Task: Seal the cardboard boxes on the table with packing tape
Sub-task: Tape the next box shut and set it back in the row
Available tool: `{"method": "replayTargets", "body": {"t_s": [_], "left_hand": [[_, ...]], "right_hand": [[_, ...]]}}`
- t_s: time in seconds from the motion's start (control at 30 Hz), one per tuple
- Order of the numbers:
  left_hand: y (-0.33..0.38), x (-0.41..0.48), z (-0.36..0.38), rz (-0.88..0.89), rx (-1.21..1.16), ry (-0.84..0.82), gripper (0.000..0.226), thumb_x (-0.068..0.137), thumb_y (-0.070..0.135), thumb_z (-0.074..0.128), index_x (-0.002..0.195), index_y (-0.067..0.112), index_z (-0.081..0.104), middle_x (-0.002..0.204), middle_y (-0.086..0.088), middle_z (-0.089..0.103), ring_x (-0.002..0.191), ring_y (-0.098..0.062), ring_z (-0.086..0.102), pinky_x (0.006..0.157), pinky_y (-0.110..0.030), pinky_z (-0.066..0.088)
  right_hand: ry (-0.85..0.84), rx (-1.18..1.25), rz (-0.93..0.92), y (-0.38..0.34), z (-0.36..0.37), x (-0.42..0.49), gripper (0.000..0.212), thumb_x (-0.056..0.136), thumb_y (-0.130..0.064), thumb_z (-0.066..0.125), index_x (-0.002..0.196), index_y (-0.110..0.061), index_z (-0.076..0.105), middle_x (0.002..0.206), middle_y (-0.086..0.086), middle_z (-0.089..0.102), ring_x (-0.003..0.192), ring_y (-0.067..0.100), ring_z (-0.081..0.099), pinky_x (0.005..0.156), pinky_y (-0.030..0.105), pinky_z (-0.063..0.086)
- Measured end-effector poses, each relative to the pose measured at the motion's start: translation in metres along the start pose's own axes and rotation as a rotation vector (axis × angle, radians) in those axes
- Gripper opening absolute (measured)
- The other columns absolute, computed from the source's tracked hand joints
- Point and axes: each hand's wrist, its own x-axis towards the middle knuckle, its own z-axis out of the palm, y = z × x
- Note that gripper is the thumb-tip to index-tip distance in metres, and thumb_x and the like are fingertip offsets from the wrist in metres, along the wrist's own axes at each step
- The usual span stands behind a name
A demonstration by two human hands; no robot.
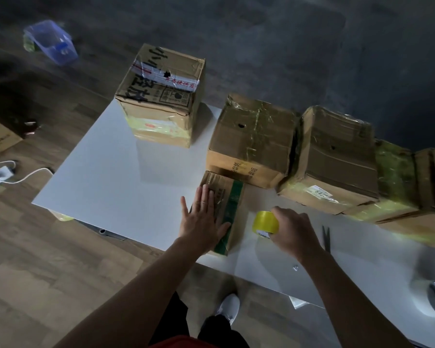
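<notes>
the small box (pixel 224 189) is pinned under the flat, straight-fingered left hand (pixel 204 218); the tape roll (pixel 264 221) is clasped by the right hand (pixel 294 232). tape is best drawn taut over the seam.

My forearms (pixel 141 280) are bare. Below my left hand (pixel 201 222) I see a red shirt (pixel 183 342), black trousers (pixel 171 320) and one white shoe (pixel 228 309).

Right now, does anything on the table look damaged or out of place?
Yes. The tall box at the far left has a hole torn through its top tape, and the crumpled box right of it is punctured on top.
</notes>
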Motion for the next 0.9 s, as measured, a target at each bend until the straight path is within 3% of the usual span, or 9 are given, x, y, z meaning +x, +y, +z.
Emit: {"method": "replayTargets", "body": {"t_s": [0.1, 0.2, 0.3, 0.37, 0.43, 0.57, 0.7, 0.8, 0.9], "left_hand": [[0.028, -0.011, 0.002, -0.015, -0.055, 0.022, 0.1, 0.087, 0.07, 0.037, 0.152, 0.011, -0.011, 0.159, -0.017, -0.016, 0.145, -0.041, -0.018, 0.11, -0.07, -0.008], [0.054, -0.023, 0.01, -0.04, -0.055, -0.065, 0.109, 0.082, 0.074, 0.04, 0.149, 0.012, -0.019, 0.155, -0.014, -0.028, 0.142, -0.042, -0.024, 0.101, -0.07, -0.019], [0.062, -0.022, 0.004, -0.107, 0.012, -0.113, 0.105, 0.088, 0.044, 0.056, 0.148, 0.008, -0.022, 0.152, -0.017, -0.033, 0.141, -0.045, -0.026, 0.104, -0.075, -0.011], [0.062, -0.022, -0.002, -0.105, -0.025, -0.075, 0.095, 0.09, 0.029, 0.053, 0.15, 0.007, -0.017, 0.156, -0.018, -0.025, 0.141, -0.046, -0.024, 0.105, -0.076, -0.006], [0.057, -0.024, -0.009, -0.07, -0.112, -0.027, 0.084, 0.095, 0.03, 0.043, 0.15, 0.01, -0.017, 0.158, -0.016, -0.022, 0.143, -0.045, -0.021, 0.107, -0.074, -0.003], [0.033, -0.027, -0.027, 0.025, -0.615, 0.031, 0.079, 0.097, 0.028, 0.045, 0.153, 0.025, -0.01, 0.162, -0.002, -0.014, 0.148, -0.03, -0.015, 0.115, -0.065, 0.002], [0.013, -0.031, -0.037, -0.08, -1.118, 0.183, 0.065, 0.095, 0.009, 0.044, 0.153, 0.027, 0.021, 0.158, 0.001, 0.026, 0.145, -0.019, 0.023, 0.117, -0.045, 0.026], [-0.004, -0.034, -0.04, -0.17, -1.516, 0.101, 0.068, 0.091, -0.007, 0.049, 0.147, 0.028, 0.036, 0.135, 0.007, 0.058, 0.119, -0.008, 0.055, 0.096, -0.026, 0.049], [-0.025, -0.034, -0.043, -0.176, -1.656, 0.024, 0.065, 0.087, -0.005, 0.053, 0.14, 0.033, 0.043, 0.106, 0.015, 0.07, 0.096, -0.006, 0.063, 0.083, -0.023, 0.051]], "right_hand": [[-0.039, -0.044, 0.043, 0.003, 0.01, -0.004, 0.034, 0.076, -0.042, 0.071, 0.093, -0.021, 0.052, 0.088, 0.0, 0.063, 0.09, 0.026, 0.06, 0.068, 0.033, 0.027], [-0.05, -0.064, 0.079, 0.011, 0.015, -0.011, 0.034, 0.078, -0.042, 0.069, 0.098, -0.02, 0.053, 0.091, -0.001, 0.063, 0.093, 0.025, 0.06, 0.071, 0.034, 0.03], [-0.03, -0.06, 0.084, 0.008, 0.017, -0.014, 0.032, 0.079, -0.032, 0.068, 0.105, -0.019, 0.055, 0.091, 0.001, 0.063, 0.09, 0.026, 0.06, 0.069, 0.033, 0.028], [-0.014, -0.03, 0.086, 0.006, 0.015, -0.014, 0.036, 0.079, -0.029, 0.068, 0.11, -0.019, 0.055, 0.092, 0.001, 0.063, 0.09, 0.025, 0.06, 0.07, 0.033, 0.029], [0.008, 0.04, 0.072, 0.001, 0.01, -0.014, 0.043, 0.079, -0.034, 0.071, 0.116, -0.019, 0.053, 0.096, 0.001, 0.062, 0.091, 0.024, 0.06, 0.074, 0.034, 0.033], [0.077, 0.276, 0.046, -0.019, -0.015, 0.0, 0.056, 0.074, -0.029, 0.077, 0.121, -0.02, 0.048, 0.107, 0.003, 0.061, 0.095, 0.025, 0.058, 0.079, 0.036, 0.037], [0.136, 0.448, -0.021, -0.03, -0.04, 0.022, 0.052, 0.07, -0.016, 0.076, 0.117, -0.021, 0.054, 0.112, -0.001, 0.055, 0.097, 0.019, 0.053, 0.075, 0.028, 0.036], [0.099, 0.539, -0.034, -0.039, -0.047, 0.032, 0.055, 0.075, -0.016, 0.073, 0.124, -0.028, 0.052, 0.115, -0.012, 0.052, 0.097, 0.006, 0.048, 0.079, 0.021, 0.037], [0.08, 0.591, -0.067, -0.053, -0.046, 0.038, 0.06, 0.078, -0.021, 0.073, 0.13, -0.036, 0.046, 0.113, -0.02, 0.049, 0.099, -0.001, 0.046, 0.079, 0.018, 0.039]]}}
